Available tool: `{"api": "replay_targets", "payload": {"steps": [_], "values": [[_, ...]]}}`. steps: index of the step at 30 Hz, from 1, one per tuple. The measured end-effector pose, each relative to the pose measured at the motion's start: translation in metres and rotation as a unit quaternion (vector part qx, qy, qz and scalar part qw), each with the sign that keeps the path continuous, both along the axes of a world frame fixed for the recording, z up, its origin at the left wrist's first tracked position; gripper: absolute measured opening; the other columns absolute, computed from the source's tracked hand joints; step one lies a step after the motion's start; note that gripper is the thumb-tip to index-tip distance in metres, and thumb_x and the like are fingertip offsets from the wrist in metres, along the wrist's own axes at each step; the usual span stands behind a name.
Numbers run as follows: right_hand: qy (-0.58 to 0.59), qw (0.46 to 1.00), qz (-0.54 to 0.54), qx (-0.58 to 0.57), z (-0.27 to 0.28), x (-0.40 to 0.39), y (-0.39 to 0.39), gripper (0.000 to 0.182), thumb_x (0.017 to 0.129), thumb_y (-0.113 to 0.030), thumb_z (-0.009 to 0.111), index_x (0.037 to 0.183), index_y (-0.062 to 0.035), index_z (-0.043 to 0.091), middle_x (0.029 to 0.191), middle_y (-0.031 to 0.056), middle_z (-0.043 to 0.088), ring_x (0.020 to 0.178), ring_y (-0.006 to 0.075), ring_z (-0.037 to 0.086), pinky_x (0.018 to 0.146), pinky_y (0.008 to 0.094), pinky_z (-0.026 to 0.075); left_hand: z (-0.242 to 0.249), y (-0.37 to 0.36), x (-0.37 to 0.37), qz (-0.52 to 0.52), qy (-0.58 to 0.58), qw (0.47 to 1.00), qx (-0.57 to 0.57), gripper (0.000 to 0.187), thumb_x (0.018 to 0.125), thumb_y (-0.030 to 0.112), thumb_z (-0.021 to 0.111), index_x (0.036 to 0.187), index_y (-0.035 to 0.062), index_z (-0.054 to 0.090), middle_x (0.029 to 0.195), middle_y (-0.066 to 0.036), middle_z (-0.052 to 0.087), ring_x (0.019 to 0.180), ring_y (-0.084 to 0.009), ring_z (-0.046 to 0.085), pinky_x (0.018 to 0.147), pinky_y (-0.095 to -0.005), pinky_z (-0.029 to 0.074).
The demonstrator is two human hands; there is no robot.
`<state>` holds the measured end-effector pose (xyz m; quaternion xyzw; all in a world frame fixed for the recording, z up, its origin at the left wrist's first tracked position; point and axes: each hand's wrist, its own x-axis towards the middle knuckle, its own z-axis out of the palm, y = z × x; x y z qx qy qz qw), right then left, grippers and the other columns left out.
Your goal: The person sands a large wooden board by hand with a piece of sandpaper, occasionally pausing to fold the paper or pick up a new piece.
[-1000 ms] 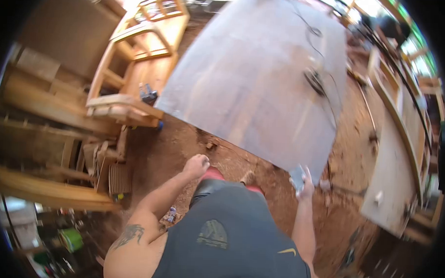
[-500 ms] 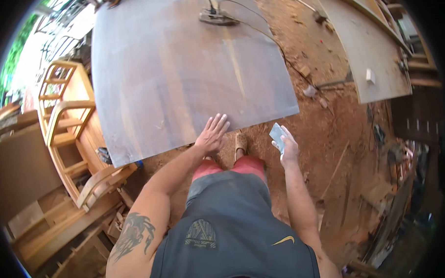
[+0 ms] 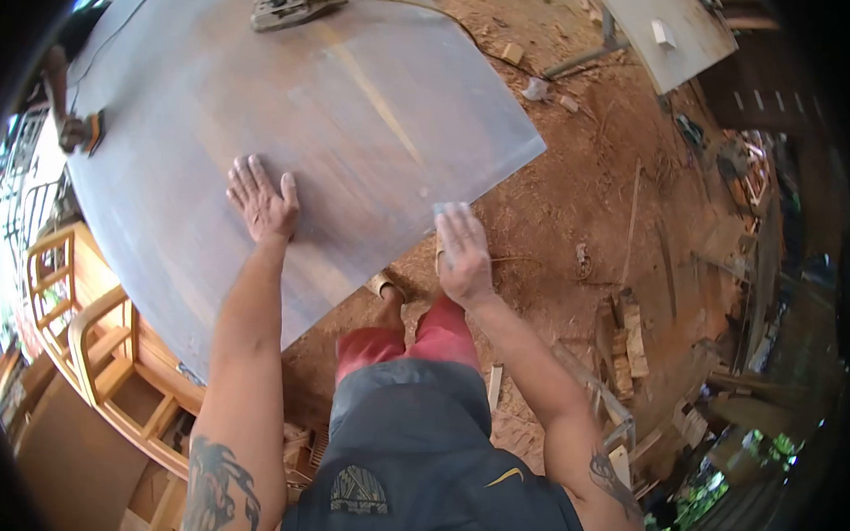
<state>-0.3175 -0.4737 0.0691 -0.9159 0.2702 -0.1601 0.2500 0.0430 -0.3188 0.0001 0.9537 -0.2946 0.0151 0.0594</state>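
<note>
Left hand [image 3: 261, 204]: I am spreading it wide, palm down over the pale, dusty surface, with the thumb standing apart from the fingers and nothing showing in its grip.
Right hand [image 3: 463, 253]: I am closing its whitened fingers over a small blue-grey pad [image 3: 439, 209] at the near edge of the work.
Pad: It is peeping out just past my fingertips, above the panel's rim; the rest of it is hiding under my hand, and I cannot tell how firmly it is pressing.
Panel [image 3: 352, 197]: The broad wooden sheet is lying before me, whitish film covering its brown grain, one corner pointing off to my right.
Power tool [image 3: 289, 11]: It is sitting on the panel beyond my hands, a yellowish cord [image 3: 406, 1] trailing from it toward the right.
Co-worker's hand [image 3: 72, 133]: It is reaching in at the far left, beside a dark block with an orange edge [image 3: 94, 132] on the panel.
Wooden furniture frame [image 3: 81, 333]: It is standing on my left, near the panel.
Ground [image 3: 577, 205]: Reddish-brown earth is spreading to my right, wood scraps lying about on it.
Second board [image 3: 671, 54]: It is bearing a small white block [image 3: 662, 33], well apart from me.
</note>
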Motion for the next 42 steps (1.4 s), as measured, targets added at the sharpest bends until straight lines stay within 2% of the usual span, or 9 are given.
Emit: {"api": "replay_targets", "payload": {"steps": [8, 18, 20, 22, 25, 30, 33, 37, 42], "values": [[0.088, 0.99, 0.091, -0.066, -0.044, 0.0, 0.023, 0.065, 0.093, -0.01, 0.053, 0.158, -0.0078, 0.049, 0.17, 0.0154, 0.036, 0.16, 0.0379, 0.026, 0.129, 0.0607, 0.018, 0.001, -0.001, -0.001, -0.017, -0.033, 0.999, -0.026, 0.083, 0.101, 0.056, 0.047, 0.167, 0.0089, 0.027, 0.175, -0.017, 0.02, 0.162, -0.0381, 0.013, 0.131, -0.0562, 0.008], [0.354, 0.894, -0.069, -0.267, -0.05, -0.014, -0.188, 0.065, 0.098, -0.006, 0.045, 0.163, -0.0032, 0.036, 0.173, 0.0188, 0.026, 0.161, 0.0396, 0.021, 0.128, 0.0652, 0.015, 0.004, -0.002, -0.006, -0.019, -0.049, 0.999, -0.012, 0.08, 0.103, 0.056, 0.046, 0.166, 0.0112, 0.029, 0.175, -0.013, 0.022, 0.162, -0.0354, 0.016, 0.131, -0.0524, 0.011], [0.082, 0.991, -0.052, -0.093, -0.049, -0.011, -0.116, 0.067, 0.097, -0.006, 0.047, 0.163, -0.0035, 0.038, 0.173, 0.0206, 0.026, 0.161, 0.0392, 0.022, 0.128, 0.0644, 0.016, 0.004, -0.004, -0.004, -0.018, -0.054, 0.998, -0.018, 0.079, 0.103, 0.055, 0.046, 0.166, 0.0115, 0.029, 0.175, -0.013, 0.023, 0.162, -0.0352, 0.017, 0.131, -0.0523, 0.011], [0.049, 0.997, 0.06, 0.001, -0.047, -0.009, -0.029, 0.069, 0.094, -0.007, 0.05, 0.162, -0.0034, 0.039, 0.172, 0.0211, 0.028, 0.161, 0.0393, 0.024, 0.127, 0.0662, 0.016, 0.003, -0.003, -0.004, -0.018, -0.057, 0.998, -0.017, 0.079, 0.103, 0.055, 0.046, 0.166, 0.0118, 0.03, 0.175, -0.012, 0.023, 0.162, -0.035, 0.017, 0.131, -0.0523, 0.011], [0.063, 0.984, 0.157, -0.056, -0.042, -0.012, -0.024, 0.07, 0.093, -0.009, 0.051, 0.162, -0.0049, 0.04, 0.172, 0.0193, 0.031, 0.161, 0.0377, 0.025, 0.126, 0.0688, 0.016, 0.004, -0.004, -0.004, -0.015, -0.056, 0.998, -0.02, 0.078, 0.102, 0.055, 0.047, 0.165, 0.012, 0.032, 0.175, -0.012, 0.024, 0.161, -0.0349, 0.018, 0.131, -0.0524, 0.012], [0.18, 0.964, -0.083, -0.177, -0.051, -0.03, -0.204, 0.064, 0.095, -0.003, 0.048, 0.159, 0.0021, 0.042, 0.172, 0.0191, 0.031, 0.16, 0.0397, 0.024, 0.126, 0.0679, 0.018, 0.001, -0.002, -0.007, -0.014, -0.058, 0.998, -0.017, 0.077, 0.102, 0.055, 0.047, 0.165, 0.0126, 0.032, 0.175, -0.012, 0.025, 0.161, -0.0346, 0.018, 0.131, -0.0527, 0.012], [0.256, 0.943, -0.072, -0.198, -0.053, -0.021, -0.155, 0.066, 0.099, -0.007, 0.047, 0.164, -0.0062, 0.035, 0.174, 0.0171, 0.024, 0.162, 0.0364, 0.019, 0.129, 0.0656, 0.013, -0.001, -0.002, -0.002, -0.017, -0.068, 0.997, -0.021, 0.077, 0.102, 0.055, 0.047, 0.165, 0.0129, 0.031, 0.174, -0.012, 0.025, 0.161, -0.0345, 0.018, 0.131, -0.0527, 0.012], [0.078, 0.985, 0.144, -0.057, -0.052, -0.017, 0.002, 0.062, 0.098, -0.012, 0.051, 0.159, -0.0025, 0.044, 0.171, 0.0196, 0.032, 0.162, 0.0399, 0.02, 0.126, 0.0683, 0.02, 0.0, -0.002, -0.002, -0.016, -0.066, 0.998, -0.014, 0.078, 0.102, 0.056, 0.047, 0.166, 0.0128, 0.031, 0.174, -0.012, 0.025, 0.161, -0.0349, 0.018, 0.131, -0.0527, 0.012], [0.192, 0.969, -0.026, -0.153, -0.037, -0.018, -0.148, 0.067, 0.095, -0.003, 0.049, 0.161, -0.0021, 0.039, 0.17, 0.0151, 0.037, 0.161, 0.0345, 0.025, 0.129, 0.0637, 0.013, 0.002, -0.002, -0.001, -0.016, -0.059, 0.998, -0.019, 0.079, 0.103, 0.057, 0.046, 0.166, 0.013, 0.03, 0.174, -0.013, 0.024, 0.161, -0.035, 0.018, 0.131, -0.0528, 0.012]]}}
